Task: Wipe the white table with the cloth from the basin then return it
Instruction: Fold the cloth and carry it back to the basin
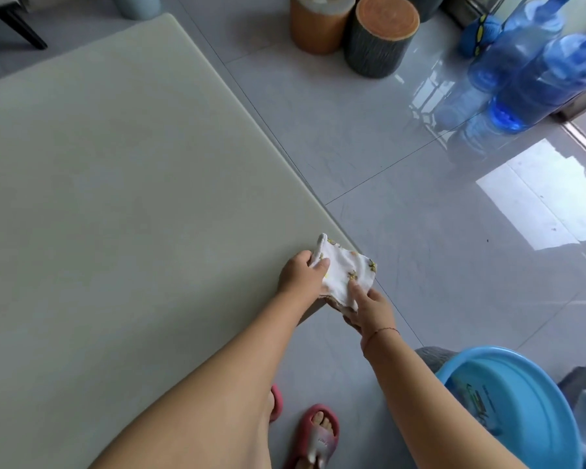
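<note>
- The floor (403,157) is laid with large glossy grey tiles, thin dark joints between them.
- A bright patch of light (542,204) lies on the tiles at the right, mirrored as from a window.
- Two round stools stand at the top: an orange stool (318,25) and, touching it, a log-shaped stool (379,38) with dark bark sides.
- Two big blue water bottles (535,72) stand at the upper right, reflected in the floor.
- A dark furniture leg (21,28) shows at the upper left.
</note>
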The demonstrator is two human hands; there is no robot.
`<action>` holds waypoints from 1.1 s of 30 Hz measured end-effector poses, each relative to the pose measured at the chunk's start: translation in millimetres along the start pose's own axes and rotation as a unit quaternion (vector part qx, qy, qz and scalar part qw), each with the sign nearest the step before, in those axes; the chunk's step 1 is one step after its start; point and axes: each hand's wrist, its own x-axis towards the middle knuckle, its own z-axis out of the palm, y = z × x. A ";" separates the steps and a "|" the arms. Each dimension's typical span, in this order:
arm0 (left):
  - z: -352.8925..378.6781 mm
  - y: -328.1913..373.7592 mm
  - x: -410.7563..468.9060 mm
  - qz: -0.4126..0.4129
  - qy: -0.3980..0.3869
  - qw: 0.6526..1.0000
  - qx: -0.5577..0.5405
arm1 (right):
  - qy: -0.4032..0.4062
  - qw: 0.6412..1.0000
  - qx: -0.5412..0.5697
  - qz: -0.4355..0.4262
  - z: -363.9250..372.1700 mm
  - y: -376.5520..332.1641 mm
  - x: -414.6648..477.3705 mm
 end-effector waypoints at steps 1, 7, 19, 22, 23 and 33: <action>-1.8 2.5 -6.2 0.008 0.005 1.000 -0.011 | -0.001 1.000 -0.003 -0.010 -1.4 -4.5 -4.0; -25.0 36.3 -58.3 0.068 0.064 0.995 -0.043 | -0.010 0.995 0.028 -0.094 -15.8 -50.0 -50.0; -73.2 187.9 -236.9 0.231 0.110 0.962 -0.097 | -0.029 0.965 0.087 -0.246 -97.7 -181.1 -239.8; -77.4 222.2 -279.2 0.277 0.113 0.949 -0.099 | -0.018 0.953 0.083 -0.291 -128.1 -207.2 -290.1; -77.2 232.3 -291.4 0.285 0.113 0.947 -0.099 | -0.017 0.950 0.080 -0.301 -138.9 -215.1 -305.1; -47.3 299.8 -371.5 0.334 0.058 0.937 -0.082 | 0.129 0.924 0.069 -0.353 -227.6 -246.1 -404.7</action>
